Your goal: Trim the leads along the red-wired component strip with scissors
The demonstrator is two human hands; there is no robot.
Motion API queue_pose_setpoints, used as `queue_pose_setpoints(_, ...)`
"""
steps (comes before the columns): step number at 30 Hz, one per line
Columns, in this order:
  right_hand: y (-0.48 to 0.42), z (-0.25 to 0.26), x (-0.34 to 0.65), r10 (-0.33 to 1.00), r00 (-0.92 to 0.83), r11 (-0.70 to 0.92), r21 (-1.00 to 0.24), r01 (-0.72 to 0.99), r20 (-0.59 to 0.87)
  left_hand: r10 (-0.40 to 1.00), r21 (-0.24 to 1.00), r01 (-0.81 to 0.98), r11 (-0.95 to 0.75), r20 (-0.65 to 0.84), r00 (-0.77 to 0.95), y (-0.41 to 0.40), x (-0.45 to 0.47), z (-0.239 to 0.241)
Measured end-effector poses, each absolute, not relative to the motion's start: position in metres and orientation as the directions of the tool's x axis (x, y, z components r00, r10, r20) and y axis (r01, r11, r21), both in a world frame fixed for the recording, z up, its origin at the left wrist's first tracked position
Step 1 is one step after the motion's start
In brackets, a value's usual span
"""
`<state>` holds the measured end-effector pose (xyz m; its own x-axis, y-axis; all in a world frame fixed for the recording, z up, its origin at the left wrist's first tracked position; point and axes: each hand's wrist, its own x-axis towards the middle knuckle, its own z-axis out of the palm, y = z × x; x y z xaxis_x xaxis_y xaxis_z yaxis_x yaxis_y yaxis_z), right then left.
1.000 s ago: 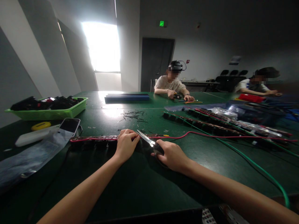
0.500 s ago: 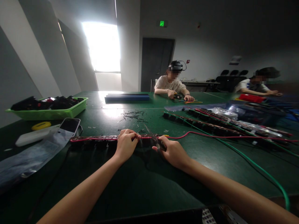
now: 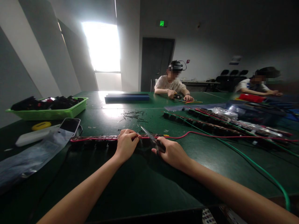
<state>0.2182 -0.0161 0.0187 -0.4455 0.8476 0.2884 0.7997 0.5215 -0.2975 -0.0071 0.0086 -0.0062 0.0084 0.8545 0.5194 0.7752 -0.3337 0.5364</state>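
A long dark strip of components point(image 3: 93, 141) with a red wire point(image 3: 201, 134) along it lies across the green table point(image 3: 140, 183) in front of me. My left hand point(image 3: 125, 145) is closed over the strip near its middle, fingers curled on its top edge. My right hand point(image 3: 171, 152) grips a pair of scissors point(image 3: 150, 138) by the dark handles. The blades point up and left, toward my left fingertips. Whether the blades touch the wire is too dark to tell.
A green basket point(image 3: 50, 112) of dark parts, a phone point(image 3: 69, 125), a yellow disc point(image 3: 41, 125) and a plastic bag point(image 3: 30, 157) lie left. More wired strips point(image 3: 210, 124) and a green cable point(image 3: 252, 161) lie right. Small metal offcuts point(image 3: 133, 115) are scattered ahead. Two people sit at the far side.
My right hand shifted slightly left and up toward the strip, and the scissors turned more upright then tilted left again. My left hand stayed on the strip.
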Motion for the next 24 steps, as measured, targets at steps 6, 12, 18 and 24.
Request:
queue_pose_setpoints(6, -0.0184, 0.0238, 0.2168, 0.879, -0.412, 0.462, -0.221, 0.859, 0.239, 0.851, 0.544, 0.768, -0.338, 0.525, 0.002, 0.0090, -0.0070, -0.0071)
queue_pose_setpoints(12, -0.0196, 0.0259, 0.2172, 0.884, -0.423, 0.461, -0.228, 0.857, 0.197, 0.852, 0.552, 0.763, -0.336, 0.523, -0.003, 0.0080, -0.0062, -0.0071)
queue_pose_setpoints(18, -0.0180, 0.0226, 0.2181, 0.879, -0.424, 0.472, -0.268, 0.840, 0.219, 0.852, 0.544, 0.768, -0.338, 0.524, 0.004, 0.0088, -0.0069, -0.0073)
queue_pose_setpoints(24, -0.0156, 0.0183, 0.2190, 0.863, -0.442, 0.497, -0.257, 0.829, 0.244, 0.856, 0.549, 0.765, -0.336, 0.517, 0.005, 0.0080, -0.0064, -0.0060)
